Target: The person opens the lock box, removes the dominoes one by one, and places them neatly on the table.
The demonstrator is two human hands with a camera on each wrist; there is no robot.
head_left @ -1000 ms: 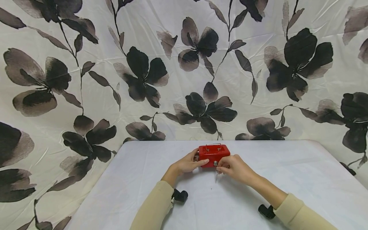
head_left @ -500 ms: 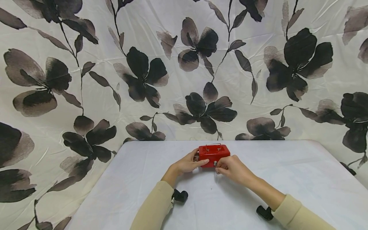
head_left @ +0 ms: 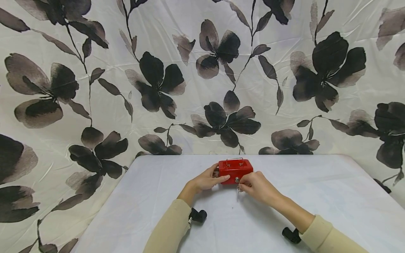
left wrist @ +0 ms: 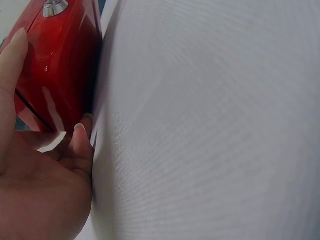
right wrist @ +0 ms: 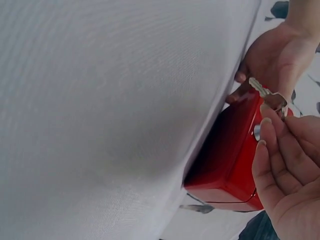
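Observation:
A small red cash box point(head_left: 235, 172) with a wire handle on its lid stands near the table's far edge. Its round silver lock point(head_left: 237, 180) is on the front face. My left hand point(head_left: 205, 178) grips the box's left end, thumb on the front, other fingers around the side. With thumb and fingertips, my right hand point(head_left: 259, 186) pinches a key ring right at the lock. One silver key point(right wrist: 259, 88) dangles from the ring point(right wrist: 281, 106). Fingers hide whatever is at the keyhole, so whether a second key sits in it cannot be told.
A white cloth covers the table point(head_left: 253, 225). Behind it hangs a pale curtain point(head_left: 190, 84) with dark flowers. Black wrist cameras point(head_left: 198, 215) show at both cuffs.
My right hand has shifted slightly left along the lock, and the dangling key has swung a little. My left hand and the cash box have stayed in place.

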